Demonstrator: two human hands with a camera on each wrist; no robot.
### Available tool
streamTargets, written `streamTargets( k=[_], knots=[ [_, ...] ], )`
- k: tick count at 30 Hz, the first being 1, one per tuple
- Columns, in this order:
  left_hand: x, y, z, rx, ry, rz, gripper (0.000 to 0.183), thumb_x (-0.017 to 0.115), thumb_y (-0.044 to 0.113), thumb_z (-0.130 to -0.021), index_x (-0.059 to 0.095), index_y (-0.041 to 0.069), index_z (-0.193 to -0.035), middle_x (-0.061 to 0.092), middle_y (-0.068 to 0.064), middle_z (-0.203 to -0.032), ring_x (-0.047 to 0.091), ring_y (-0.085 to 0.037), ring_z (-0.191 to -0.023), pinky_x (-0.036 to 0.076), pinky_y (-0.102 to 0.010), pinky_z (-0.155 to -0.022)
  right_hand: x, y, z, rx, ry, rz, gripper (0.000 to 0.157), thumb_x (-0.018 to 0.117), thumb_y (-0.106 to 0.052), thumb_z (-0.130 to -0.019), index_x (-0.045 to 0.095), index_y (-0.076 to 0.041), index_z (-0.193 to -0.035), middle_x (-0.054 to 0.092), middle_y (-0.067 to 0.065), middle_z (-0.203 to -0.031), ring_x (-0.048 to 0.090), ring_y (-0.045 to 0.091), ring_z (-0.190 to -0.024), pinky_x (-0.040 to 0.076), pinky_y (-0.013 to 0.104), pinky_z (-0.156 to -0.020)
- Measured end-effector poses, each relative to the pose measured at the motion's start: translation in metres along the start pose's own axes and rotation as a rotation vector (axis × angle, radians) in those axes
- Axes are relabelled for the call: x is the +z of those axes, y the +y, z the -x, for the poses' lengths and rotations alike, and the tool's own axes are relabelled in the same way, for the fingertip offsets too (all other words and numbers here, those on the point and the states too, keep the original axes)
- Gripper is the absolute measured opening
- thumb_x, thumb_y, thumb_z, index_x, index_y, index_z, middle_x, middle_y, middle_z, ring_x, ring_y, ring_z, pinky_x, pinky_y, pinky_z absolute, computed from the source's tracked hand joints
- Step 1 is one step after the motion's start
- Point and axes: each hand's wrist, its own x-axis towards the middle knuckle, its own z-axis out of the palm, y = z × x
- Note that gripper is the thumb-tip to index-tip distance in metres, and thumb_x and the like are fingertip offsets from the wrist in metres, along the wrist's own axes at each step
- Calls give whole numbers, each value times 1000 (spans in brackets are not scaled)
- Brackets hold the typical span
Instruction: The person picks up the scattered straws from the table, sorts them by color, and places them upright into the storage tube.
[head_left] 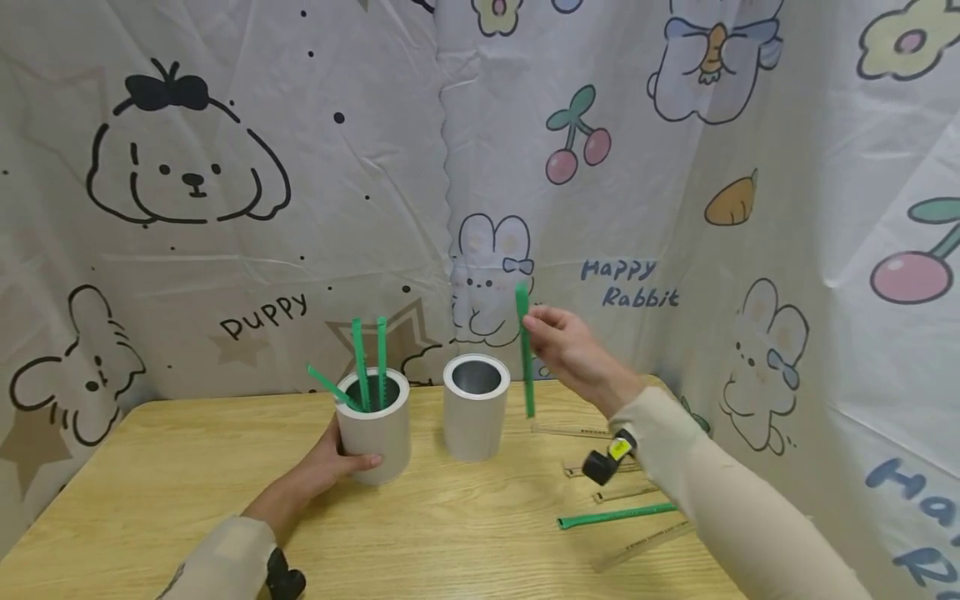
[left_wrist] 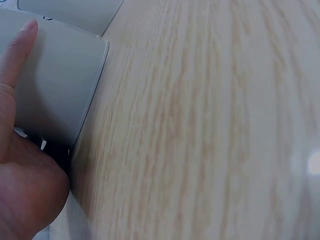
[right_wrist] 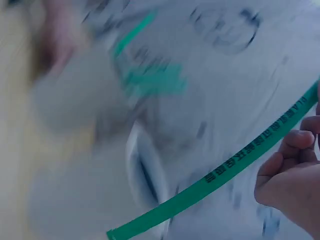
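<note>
My left hand (head_left: 315,471) grips a pale round holder (head_left: 390,433) low down, its thumb (left_wrist: 17,52) across the front wall. Three green wrapped straws (head_left: 382,358) stick out of this holder's top, one of them leaning left. To its right stands a second pale holder (head_left: 475,429), with no straw showing above its rim. My right hand (head_left: 566,346) pinches another green wrapped straw (head_left: 528,375) near its upper end. In the head view that straw hangs nearly upright, just right of the second holder; dark printing (right_wrist: 250,145) shows along it.
On the right of the wooden table (head_left: 450,533) lie another green wrapped straw (head_left: 618,516) and several straws in clear or brownish wrappers (head_left: 648,543), partly behind the right forearm. A printed curtain (head_left: 360,167) hangs behind the table and along its right side.
</note>
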Motion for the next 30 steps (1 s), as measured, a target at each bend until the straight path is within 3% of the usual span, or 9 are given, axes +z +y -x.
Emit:
streamTargets(
  k=[4,7,10,15,19,22,25,28,30],
  knots=[
    [-1,-2,0,21,1,9,115,80,22,-87,-7,9,-162,16,-26,-166,22,-48,-152,20,-64,-124,60,-6,-28,-123,-56,-335,7,70,-18,-91,70,-19,-84,62,-9,-77,48,7,-73,39,21,-77],
    [-1,-3,-1,39,-6,20,115,80,20,-87,-6,9,-162,17,-26,-165,23,-47,-152,20,-63,-124,93,3,-47,-165,-90,-472,8,79,-27,-79,72,-24,-80,63,-11,-72,49,5,-71,36,21,-77],
    [0,-3,-1,42,-9,33,115,81,19,-87,-6,9,-161,18,-25,-165,24,-47,-151,21,-62,-124,117,20,-60,-148,-81,-517,10,80,-31,-77,71,-27,-80,62,-13,-72,50,5,-73,35,23,-79],
    [0,-4,-2,50,-13,39,116,81,21,-86,-6,10,-162,19,-24,-165,25,-47,-151,22,-62,-123,130,52,-71,-40,5,-403,18,61,-15,-101,70,-24,-88,63,-13,-78,50,5,-75,36,23,-77],
    [1,-4,-4,63,-21,44,116,81,22,-87,-6,10,-162,18,-24,-166,24,-46,-151,22,-61,-124,105,65,-65,44,72,-100,20,56,-9,-103,70,-8,-118,61,-13,-86,48,5,-76,39,21,-74],
    [0,-5,-4,57,-14,40,115,81,21,-87,-6,11,-162,17,-23,-166,23,-46,-152,21,-61,-124,72,64,-51,68,72,116,34,59,-10,-102,60,1,-134,62,-12,-93,51,6,-82,43,23,-79],
    [-1,-4,-2,37,-9,37,117,81,22,-87,-8,13,-162,13,-23,-168,20,-45,-153,18,-62,-125,31,60,-30,65,16,294,38,59,-14,-102,58,4,-135,68,-4,-109,57,10,-100,46,30,-96],
    [-1,-3,-1,14,-6,25,118,80,24,-87,-9,13,-162,11,-23,-168,17,-46,-154,17,-63,-125,-14,61,-1,66,-68,464,39,60,-18,-102,58,4,-134,65,12,-130,58,20,-120,43,43,-113],
    [-1,-2,0,-1,-3,14,118,80,24,-87,-10,13,-162,10,-23,-168,16,-46,-154,16,-63,-125,-42,66,19,86,-106,544,40,62,-22,-101,60,3,-132,61,20,-136,59,21,-120,43,48,-113]
  ],
)
